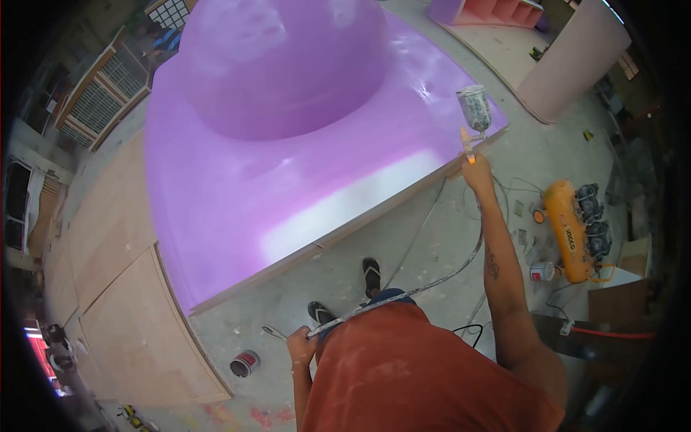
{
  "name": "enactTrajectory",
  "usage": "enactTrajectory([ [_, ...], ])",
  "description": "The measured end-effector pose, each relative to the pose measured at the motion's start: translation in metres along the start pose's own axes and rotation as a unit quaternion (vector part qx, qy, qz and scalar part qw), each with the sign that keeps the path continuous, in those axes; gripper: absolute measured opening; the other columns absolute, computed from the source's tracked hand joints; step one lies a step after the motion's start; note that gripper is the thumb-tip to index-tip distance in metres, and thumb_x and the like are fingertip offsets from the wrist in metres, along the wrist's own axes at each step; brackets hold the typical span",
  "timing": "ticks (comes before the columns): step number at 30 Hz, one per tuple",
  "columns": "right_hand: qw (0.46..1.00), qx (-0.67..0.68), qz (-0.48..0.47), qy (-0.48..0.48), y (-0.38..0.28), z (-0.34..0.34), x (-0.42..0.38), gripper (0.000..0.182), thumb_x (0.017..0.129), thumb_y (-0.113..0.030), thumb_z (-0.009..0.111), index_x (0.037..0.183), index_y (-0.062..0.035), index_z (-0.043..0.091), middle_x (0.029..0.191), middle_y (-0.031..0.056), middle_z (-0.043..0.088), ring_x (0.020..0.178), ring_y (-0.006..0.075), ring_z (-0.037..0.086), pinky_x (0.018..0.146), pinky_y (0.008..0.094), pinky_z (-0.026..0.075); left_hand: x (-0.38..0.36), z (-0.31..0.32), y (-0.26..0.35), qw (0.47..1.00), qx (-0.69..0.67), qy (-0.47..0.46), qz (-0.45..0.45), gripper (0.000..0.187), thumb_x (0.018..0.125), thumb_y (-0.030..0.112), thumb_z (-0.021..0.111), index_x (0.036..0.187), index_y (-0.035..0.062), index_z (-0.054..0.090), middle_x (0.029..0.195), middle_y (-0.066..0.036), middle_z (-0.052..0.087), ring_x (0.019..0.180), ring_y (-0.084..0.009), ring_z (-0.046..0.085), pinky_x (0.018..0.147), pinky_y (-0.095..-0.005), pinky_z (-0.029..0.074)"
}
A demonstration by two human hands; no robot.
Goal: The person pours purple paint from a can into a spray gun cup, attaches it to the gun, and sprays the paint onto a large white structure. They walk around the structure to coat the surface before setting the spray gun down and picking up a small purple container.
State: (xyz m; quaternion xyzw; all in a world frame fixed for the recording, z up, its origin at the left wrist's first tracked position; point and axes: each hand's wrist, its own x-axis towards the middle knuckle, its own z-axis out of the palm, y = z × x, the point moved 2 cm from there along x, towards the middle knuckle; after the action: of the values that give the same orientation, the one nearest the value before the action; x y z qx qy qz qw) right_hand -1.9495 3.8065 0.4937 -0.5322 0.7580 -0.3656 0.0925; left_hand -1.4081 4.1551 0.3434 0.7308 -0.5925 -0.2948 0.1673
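Observation:
My right hand point(476, 173) is wrapped round the handle of a spray gun point(473, 122), whose paint-spattered metal cup sits over the corner of a large platform. The platform point(237, 187) is glossy purple, with a white patch point(353, 205) along its near edge and a round purple drum point(281, 72) on top. At my waist, my left hand point(301, 345) is closed on the air hose point(432, 284), which runs up toward the gun. A looped end of hose sticks out to the left of that hand.
An orange air compressor point(565, 230) stands on the floor at right, beside a paint can point(541, 271). Another open can point(245, 363) is at lower left, near wooden panels point(137, 338). Hoses cross the floor by my feet. Another person point(164, 39) is at upper left.

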Motion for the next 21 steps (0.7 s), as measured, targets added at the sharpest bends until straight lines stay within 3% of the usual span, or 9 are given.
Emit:
enactTrajectory([
  [1, 1.000, 0.005, -0.024, -0.009, -0.013, 0.011, -0.019, 0.030, 0.093, -0.027, 0.063, 0.085, 0.0018, 0.068, 0.064, 0.0055, 0.054, 0.053, 0.0151, 0.051, 0.051, 0.0357, 0.041, -0.007, 0.002, -0.021, 1.000, 0.001, 0.002, -0.005, 0.041, 0.078, 0.034, 0.078, 0.064, 0.0042, 0.054, 0.064, -0.015, 0.057, 0.061, -0.0370, 0.057, 0.057, -0.0458, 0.044],
  [2, 0.992, 0.068, 0.051, -0.092, -0.032, 0.020, -0.041, 0.029, 0.093, -0.027, 0.064, 0.091, 0.0011, 0.067, 0.064, 0.0040, 0.053, 0.052, 0.0142, 0.049, 0.049, 0.0345, 0.039, -0.015, 0.000, -0.044, 0.998, -0.015, 0.060, -0.003, 0.038, 0.077, 0.027, 0.079, 0.063, 0.0035, 0.052, 0.063, -0.015, 0.055, 0.060, -0.0375, 0.055, 0.057, -0.0463, 0.043],
  [7, 0.849, 0.263, 0.258, -0.378, -0.168, 0.048, -0.159, 0.027, 0.091, -0.030, 0.069, 0.103, -0.0079, 0.058, 0.068, -0.0054, 0.045, 0.051, 0.0046, 0.038, 0.042, 0.0226, 0.031, -0.066, -0.050, -0.131, 0.978, -0.046, 0.202, -0.039, 0.036, 0.074, 0.009, 0.080, 0.062, 0.0018, 0.047, 0.061, -0.016, 0.049, 0.059, -0.0383, 0.049, 0.057, -0.0462, 0.038],
  [10, 0.798, 0.279, 0.271, -0.460, -0.212, 0.081, -0.211, 0.024, 0.091, -0.031, 0.070, 0.097, -0.0116, 0.057, 0.068, -0.0060, 0.046, 0.052, 0.0026, 0.038, 0.042, 0.0208, 0.030, -0.095, -0.080, -0.179, 0.968, -0.011, 0.228, -0.103, 0.038, 0.074, 0.006, 0.079, 0.063, 0.0006, 0.043, 0.061, -0.014, 0.047, 0.058, -0.0336, 0.044, 0.058, -0.0429, 0.038],
  [12, 0.725, 0.332, 0.283, -0.533, -0.243, 0.092, -0.239, 0.028, 0.089, -0.032, 0.074, 0.083, -0.0154, 0.052, 0.065, -0.0071, 0.043, 0.048, 0.0010, 0.037, 0.039, 0.0191, 0.027, -0.109, -0.095, -0.208, 0.948, -0.077, 0.279, -0.135, 0.036, 0.075, 0.002, 0.075, 0.065, 0.0006, 0.041, 0.062, -0.012, 0.044, 0.058, -0.0272, 0.040, 0.057, -0.0401, 0.037],
  [13, 0.721, 0.329, 0.283, -0.540, -0.251, 0.098, -0.249, 0.028, 0.089, -0.032, 0.074, 0.083, -0.0154, 0.052, 0.065, -0.0071, 0.043, 0.048, 0.0010, 0.037, 0.039, 0.0191, 0.027, -0.116, -0.100, -0.216, 0.946, -0.075, 0.280, -0.142, 0.036, 0.075, 0.002, 0.075, 0.065, 0.0006, 0.041, 0.062, -0.012, 0.044, 0.058, -0.0272, 0.040, 0.057, -0.0401, 0.037],
  [15, 0.643, 0.379, 0.290, -0.599, -0.262, 0.104, -0.264, 0.029, 0.089, -0.031, 0.074, 0.081, -0.0155, 0.051, 0.065, -0.0074, 0.043, 0.048, 0.0005, 0.036, 0.039, 0.0184, 0.025, -0.122, -0.109, -0.228, 0.938, -0.086, 0.291, -0.171, 0.034, 0.075, -0.003, 0.072, 0.067, 0.0006, 0.039, 0.063, -0.010, 0.042, 0.059, -0.0230, 0.038, 0.058, -0.0375, 0.037],
  [19, 0.622, 0.401, 0.285, -0.609, -0.258, 0.095, -0.263, 0.029, 0.089, -0.032, 0.074, 0.080, -0.0157, 0.051, 0.065, -0.0075, 0.043, 0.048, 0.0000, 0.036, 0.039, 0.0185, 0.026, -0.125, -0.103, -0.238, 0.923, -0.135, 0.317, -0.169, 0.034, 0.075, -0.004, 0.071, 0.068, 0.0009, 0.037, 0.063, -0.008, 0.040, 0.060, -0.0218, 0.036, 0.058, -0.0357, 0.036],
  [21, 0.732, 0.335, 0.285, -0.521, -0.234, 0.084, -0.247, 0.029, 0.090, -0.033, 0.074, 0.080, -0.0165, 0.051, 0.065, -0.0080, 0.042, 0.047, -0.0006, 0.036, 0.038, 0.0184, 0.027, -0.116, -0.094, -0.227, 0.924, -0.145, 0.311, -0.166, 0.035, 0.074, -0.004, 0.071, 0.068, 0.0011, 0.038, 0.063, -0.008, 0.040, 0.060, -0.0217, 0.036, 0.058, -0.0358, 0.036],
])
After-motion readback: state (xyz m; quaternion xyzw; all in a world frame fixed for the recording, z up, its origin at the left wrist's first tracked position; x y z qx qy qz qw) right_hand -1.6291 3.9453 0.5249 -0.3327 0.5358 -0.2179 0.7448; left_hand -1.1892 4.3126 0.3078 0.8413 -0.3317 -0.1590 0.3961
